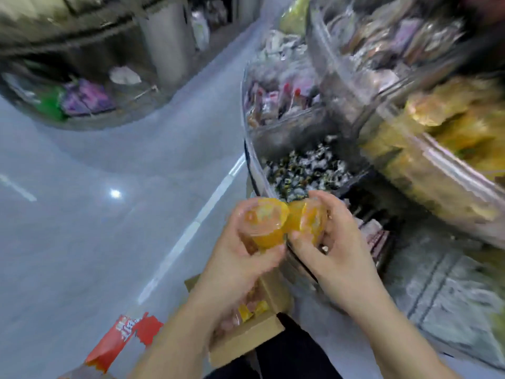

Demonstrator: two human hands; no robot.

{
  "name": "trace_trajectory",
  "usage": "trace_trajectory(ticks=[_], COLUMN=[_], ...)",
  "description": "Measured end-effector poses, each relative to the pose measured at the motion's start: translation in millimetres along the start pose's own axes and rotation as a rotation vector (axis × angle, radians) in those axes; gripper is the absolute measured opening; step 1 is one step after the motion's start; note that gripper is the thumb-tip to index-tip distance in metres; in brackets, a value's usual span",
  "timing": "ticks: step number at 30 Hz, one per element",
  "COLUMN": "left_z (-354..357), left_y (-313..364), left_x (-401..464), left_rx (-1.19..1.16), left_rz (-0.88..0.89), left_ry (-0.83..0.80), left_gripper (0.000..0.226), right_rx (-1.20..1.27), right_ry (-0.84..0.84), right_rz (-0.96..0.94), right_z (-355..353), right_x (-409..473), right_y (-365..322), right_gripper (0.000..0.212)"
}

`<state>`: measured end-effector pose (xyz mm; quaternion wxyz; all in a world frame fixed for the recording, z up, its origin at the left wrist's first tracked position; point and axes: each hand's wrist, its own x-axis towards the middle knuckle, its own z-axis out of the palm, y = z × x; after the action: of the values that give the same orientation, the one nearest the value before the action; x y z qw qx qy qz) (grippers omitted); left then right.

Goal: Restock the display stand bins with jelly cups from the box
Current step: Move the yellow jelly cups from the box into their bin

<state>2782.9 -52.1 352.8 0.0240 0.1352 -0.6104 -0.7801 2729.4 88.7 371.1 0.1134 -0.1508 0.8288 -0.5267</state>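
My left hand [243,258] grips orange jelly cups [266,220] with clear lids, holding them up in front of me. My right hand [328,242] grips another orange jelly cup [311,221] right beside them, the cups touching. Below my forearms sits the open cardboard box [246,343] with more yellow cups [251,310] inside, partly hidden by my left wrist. The clear curved display stand bins [426,154] rise to the right, one upper bin holding yellow-orange packs [464,127]. The picture is blurred by motion.
A lower bin holds black-and-white wrapped sweets [306,170]; a bin behind it holds red-topped packets [278,99]. A red snack bag [123,340] lies at the lower left. Grey floor [95,214] spreads left toward another round stand [82,99].
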Motion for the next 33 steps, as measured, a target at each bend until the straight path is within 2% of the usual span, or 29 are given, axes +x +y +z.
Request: trace_trajectory(ticks=[3, 6, 10, 13, 16, 18, 21, 24, 29, 33], left_z=[42.6, 80.4, 122.0, 153.1, 179.5, 191.2, 203.1, 207.4, 207.2, 211.1], left_y=[38.5, 62.6, 79.9, 88.6, 95.4, 97.1, 96.0, 93.1, 91.3, 89.2], left_x=[14.3, 32.2, 61.8, 85.9, 111.3, 128.0, 147.4, 162.7, 182.3, 195.8], left_rx=[0.08, 0.203, 0.243, 0.253, 0.365, 0.455, 0.671, 0.876, 1.161, 1.386], left_rz=[0.075, 0.179, 0.199, 0.227, 0.288, 0.333, 0.417, 0.527, 0.642, 0.664], left_ry=[-0.107, -0.165, -0.241, -0.286, -0.369, -0.424, -0.447, -0.494, -0.586, -0.683], left_gripper=[0.043, 0.049, 0.066, 0.062, 0.058, 0.056, 0.057, 0.065, 0.062, 0.06], right_rx=[-0.037, -0.075, -0.151, -0.169, -0.242, -0.339, -0.487, -0.745, -0.928, -0.995], right_ry=[0.117, 0.226, 0.267, 0.32, 0.373, 0.349, 0.219, 0.105, 0.096, 0.089], right_rz=[-0.068, -0.082, -0.078, -0.072, -0.053, -0.01, 0.069, 0.085, -0.015, -0.069], right_z=[-49.4, -99.7, -155.1, -191.7, -229.0, -248.0, -260.7, -258.3, -255.0, -254.6], right_x=[6.1, 11.5, 13.1, 16.1, 23.5, 27.5, 33.4, 42.6, 53.8, 62.6], right_y=[-27.2, -39.8, -35.9, -25.7, -12.4, -3.6, 7.2, 11.8, 20.7, 28.5], right_gripper=[0.06, 0.062, 0.058, 0.057, 0.053, 0.052, 0.053, 0.055, 0.055, 0.058])
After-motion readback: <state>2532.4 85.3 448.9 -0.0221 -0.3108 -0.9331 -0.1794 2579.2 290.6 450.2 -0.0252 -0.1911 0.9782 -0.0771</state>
